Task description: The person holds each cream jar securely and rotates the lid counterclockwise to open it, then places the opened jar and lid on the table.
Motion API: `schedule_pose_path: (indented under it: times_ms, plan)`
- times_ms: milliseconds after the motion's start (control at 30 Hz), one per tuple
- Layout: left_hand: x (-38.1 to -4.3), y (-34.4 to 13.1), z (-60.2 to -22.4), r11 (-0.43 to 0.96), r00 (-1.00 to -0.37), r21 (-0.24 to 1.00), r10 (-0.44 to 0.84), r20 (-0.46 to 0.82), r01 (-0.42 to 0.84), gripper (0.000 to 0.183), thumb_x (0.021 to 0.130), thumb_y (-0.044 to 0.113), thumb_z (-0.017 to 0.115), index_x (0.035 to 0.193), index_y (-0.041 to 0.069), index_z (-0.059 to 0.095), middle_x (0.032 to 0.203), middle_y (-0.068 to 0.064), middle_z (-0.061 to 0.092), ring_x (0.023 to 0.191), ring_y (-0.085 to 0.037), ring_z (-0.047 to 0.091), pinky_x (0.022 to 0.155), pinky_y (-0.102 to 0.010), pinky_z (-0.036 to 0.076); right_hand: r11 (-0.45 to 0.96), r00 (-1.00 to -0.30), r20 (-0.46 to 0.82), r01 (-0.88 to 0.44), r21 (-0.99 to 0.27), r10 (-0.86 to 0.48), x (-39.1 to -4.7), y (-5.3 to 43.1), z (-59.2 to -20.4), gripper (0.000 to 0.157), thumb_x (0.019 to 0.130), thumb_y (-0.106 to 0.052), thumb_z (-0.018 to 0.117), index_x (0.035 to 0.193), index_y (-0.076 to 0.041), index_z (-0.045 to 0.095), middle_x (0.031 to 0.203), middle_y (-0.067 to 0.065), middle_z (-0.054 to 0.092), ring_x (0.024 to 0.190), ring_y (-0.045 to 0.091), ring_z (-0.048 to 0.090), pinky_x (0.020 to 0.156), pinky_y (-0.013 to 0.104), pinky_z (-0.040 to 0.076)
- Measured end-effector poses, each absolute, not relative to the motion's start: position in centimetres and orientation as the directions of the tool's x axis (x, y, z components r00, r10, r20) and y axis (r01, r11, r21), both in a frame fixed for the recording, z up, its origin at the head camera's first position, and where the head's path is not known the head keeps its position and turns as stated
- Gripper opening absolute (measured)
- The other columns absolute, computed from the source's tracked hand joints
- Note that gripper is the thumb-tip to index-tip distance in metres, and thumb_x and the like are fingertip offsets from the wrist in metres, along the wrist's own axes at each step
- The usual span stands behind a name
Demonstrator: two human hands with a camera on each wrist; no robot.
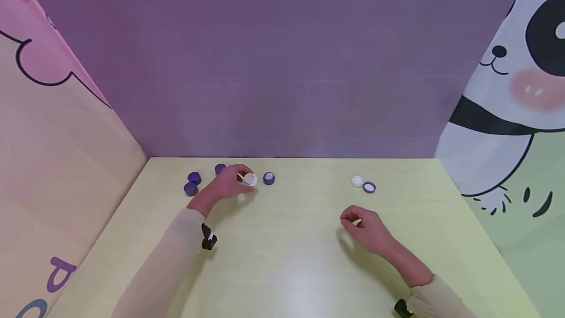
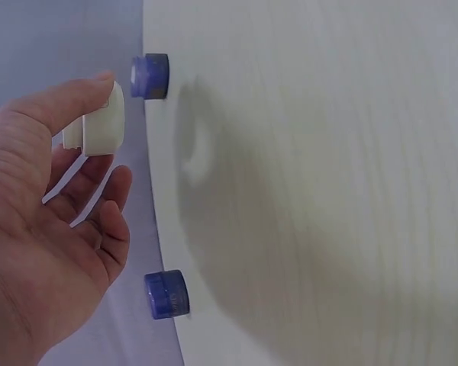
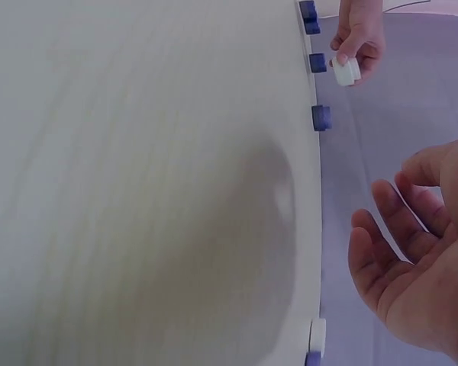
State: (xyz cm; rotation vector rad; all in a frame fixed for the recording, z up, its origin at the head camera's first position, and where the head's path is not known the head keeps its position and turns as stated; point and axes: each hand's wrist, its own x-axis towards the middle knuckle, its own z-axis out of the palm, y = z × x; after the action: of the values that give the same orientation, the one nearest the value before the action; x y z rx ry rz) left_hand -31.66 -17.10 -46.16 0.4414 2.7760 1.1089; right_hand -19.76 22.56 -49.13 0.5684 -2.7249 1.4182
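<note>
My left hand (image 1: 230, 182) pinches a small white jar (image 2: 103, 126) between thumb and fingers, above the table's left half. Its round open-looking top (image 1: 250, 179) faces the head camera. Just right of it stands a small purple jar (image 1: 269, 178) with a pale top. My right hand (image 1: 368, 229) hovers over the table's right half, fingers loosely curled with nothing between them. Beyond that hand lie a white lid (image 1: 357, 181) and a purple lid (image 1: 369, 187) with a pale inside, side by side.
Two purple jars (image 1: 191, 189) sit close together left of the left hand, and another purple jar (image 1: 219, 168) is partly behind it. The pale wooden table (image 1: 291, 259) meets a purple backdrop (image 1: 291, 72) at its far edge. Printed side panels (image 1: 485, 171) flank it.
</note>
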Motion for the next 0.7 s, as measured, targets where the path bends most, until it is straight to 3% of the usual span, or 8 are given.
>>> schedule_pose_path:
  times_ms: [533,700]
  plan:
    - [-32.9,-16.5,-48.3,0.726,-0.967,0.654,0.251,0.037,0.213,0.045,0.078,0.015,0.082,0.115,-0.001,0.063,0.106,-0.013,0.063,0.091,-0.026,0.058,0.078,-0.035,0.05,0.534,-0.931,0.272,-0.364,-0.763,-0.244,-20.0,24.5,-47.8,0.012,0.089,0.0,0.066,0.1,-0.007,0.065,0.082,-0.003,0.064,0.08,0.013,0.062,0.066,0.026,0.05]
    - [-33.2,-16.4,-48.7,0.73,-0.969,0.65,0.245,0.038,0.21,0.043,0.079,0.014,0.081,0.116,0.0,0.063,0.105,-0.012,0.063,0.092,-0.026,0.058,0.081,-0.037,0.049,0.519,-0.924,0.282,-0.379,-0.766,-0.259,-20.1,25.0,-47.2,0.01,0.09,0.0,0.066,0.098,-0.005,0.065,0.081,0.002,0.065,0.075,0.012,0.06,0.066,0.027,0.051]
